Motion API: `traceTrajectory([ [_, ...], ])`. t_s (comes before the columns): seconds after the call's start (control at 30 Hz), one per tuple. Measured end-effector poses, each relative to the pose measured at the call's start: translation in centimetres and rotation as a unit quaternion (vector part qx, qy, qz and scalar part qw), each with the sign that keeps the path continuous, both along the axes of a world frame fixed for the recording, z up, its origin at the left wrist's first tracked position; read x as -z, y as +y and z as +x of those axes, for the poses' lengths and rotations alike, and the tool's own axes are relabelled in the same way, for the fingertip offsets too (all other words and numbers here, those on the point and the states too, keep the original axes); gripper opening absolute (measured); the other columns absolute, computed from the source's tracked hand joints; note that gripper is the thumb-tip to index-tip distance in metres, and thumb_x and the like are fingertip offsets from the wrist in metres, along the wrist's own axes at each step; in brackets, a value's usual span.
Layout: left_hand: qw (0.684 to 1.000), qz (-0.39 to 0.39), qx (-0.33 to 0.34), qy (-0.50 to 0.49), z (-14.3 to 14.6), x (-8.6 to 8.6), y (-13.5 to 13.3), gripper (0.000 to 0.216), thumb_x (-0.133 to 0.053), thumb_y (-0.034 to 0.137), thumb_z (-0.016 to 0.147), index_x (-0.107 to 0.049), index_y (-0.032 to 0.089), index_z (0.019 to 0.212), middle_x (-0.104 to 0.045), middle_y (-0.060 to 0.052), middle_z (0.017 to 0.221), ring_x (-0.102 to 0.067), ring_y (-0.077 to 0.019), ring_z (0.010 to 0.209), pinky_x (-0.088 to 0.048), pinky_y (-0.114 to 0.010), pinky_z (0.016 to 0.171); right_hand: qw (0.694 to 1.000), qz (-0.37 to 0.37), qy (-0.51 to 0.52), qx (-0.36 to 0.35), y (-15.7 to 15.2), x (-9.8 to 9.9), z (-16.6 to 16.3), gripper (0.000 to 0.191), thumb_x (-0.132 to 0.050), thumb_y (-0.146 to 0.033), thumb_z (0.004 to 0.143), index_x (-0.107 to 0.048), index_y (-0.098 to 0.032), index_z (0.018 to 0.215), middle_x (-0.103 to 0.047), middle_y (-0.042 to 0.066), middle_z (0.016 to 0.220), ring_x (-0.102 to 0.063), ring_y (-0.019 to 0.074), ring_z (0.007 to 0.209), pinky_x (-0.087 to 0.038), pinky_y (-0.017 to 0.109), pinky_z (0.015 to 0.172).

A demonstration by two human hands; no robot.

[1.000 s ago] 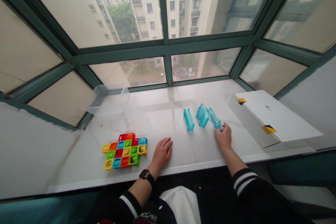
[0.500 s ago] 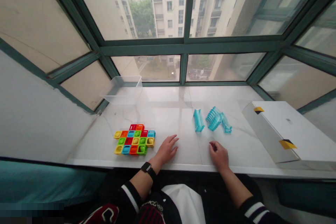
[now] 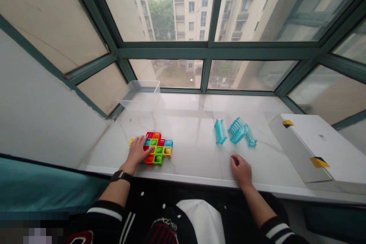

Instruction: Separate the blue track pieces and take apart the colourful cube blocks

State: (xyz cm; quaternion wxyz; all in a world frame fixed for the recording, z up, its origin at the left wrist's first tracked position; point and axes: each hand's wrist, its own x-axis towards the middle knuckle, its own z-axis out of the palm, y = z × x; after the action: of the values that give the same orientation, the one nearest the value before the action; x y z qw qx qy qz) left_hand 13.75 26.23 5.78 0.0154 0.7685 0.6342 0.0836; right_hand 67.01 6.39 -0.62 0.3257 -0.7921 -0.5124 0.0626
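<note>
A flat cluster of colourful block pieces [image 3: 158, 148], red, orange, yellow, green and blue, lies on the white marble sill [image 3: 194, 148]. My left hand [image 3: 137, 151] rests on the cluster's left part with fingers spread, open. My right hand [image 3: 241, 169] sits near the sill's front edge, fingers curled loosely under with nothing seen in them. Behind the right hand lie three translucent blue ribbed track pieces [image 3: 236, 130], apart from it.
A clear plastic bin [image 3: 141, 94] stands at the back left by the window frame. A long white box [image 3: 314, 148] with yellow-black tape lies at the right. Green window frames enclose the sill on three sides.
My left hand has moved left from the bare sill onto the colourful blocks. My right hand has pulled back from the blue pieces to the front edge. The view has shifted left.
</note>
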Motion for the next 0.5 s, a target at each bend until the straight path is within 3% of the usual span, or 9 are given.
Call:
traceTrajectory([
  [0.1, 1.000, 0.001, -0.013, 0.013, 1.0, 0.9, -0.5, 0.072, -0.057, 0.059, 0.092, -0.049, 0.020, 0.152, -0.049, -0.011, 0.159, -0.035, -0.0387, 0.149, -0.027, -0.053, 0.123, 1.000, 0.000, -0.003, -0.003, 0.0, 0.0, 0.0, 0.034, -0.047, -0.041, 0.091, -0.073, -0.020, 0.101, -0.078, 0.008, 0.096, -0.071, 0.0258, 0.087, -0.047, 0.039, 0.086],
  [0.27, 1.000, 0.006, -0.010, 0.004, 3.9, 0.9, -1.5, 0.070, -0.056, 0.059, 0.094, -0.049, 0.023, 0.153, -0.050, -0.008, 0.159, -0.034, -0.0380, 0.149, -0.025, -0.051, 0.124, 1.000, 0.004, -0.016, -0.006, 0.0, 0.0, 0.0, 0.035, -0.047, -0.041, 0.092, -0.073, -0.020, 0.101, -0.078, 0.009, 0.099, -0.071, 0.0265, 0.089, -0.046, 0.039, 0.087],
  [0.5, 1.000, 0.012, 0.014, -0.011, 11.2, 0.6, -4.5, 0.068, -0.056, 0.058, 0.095, -0.051, 0.023, 0.153, -0.049, -0.009, 0.160, -0.031, -0.0398, 0.151, -0.022, -0.054, 0.125, 1.000, 0.000, -0.023, -0.015, -0.1, -0.2, -0.2, 0.034, -0.047, -0.041, 0.093, -0.073, -0.020, 0.100, -0.078, 0.009, 0.099, -0.070, 0.0267, 0.089, -0.046, 0.039, 0.086],
])
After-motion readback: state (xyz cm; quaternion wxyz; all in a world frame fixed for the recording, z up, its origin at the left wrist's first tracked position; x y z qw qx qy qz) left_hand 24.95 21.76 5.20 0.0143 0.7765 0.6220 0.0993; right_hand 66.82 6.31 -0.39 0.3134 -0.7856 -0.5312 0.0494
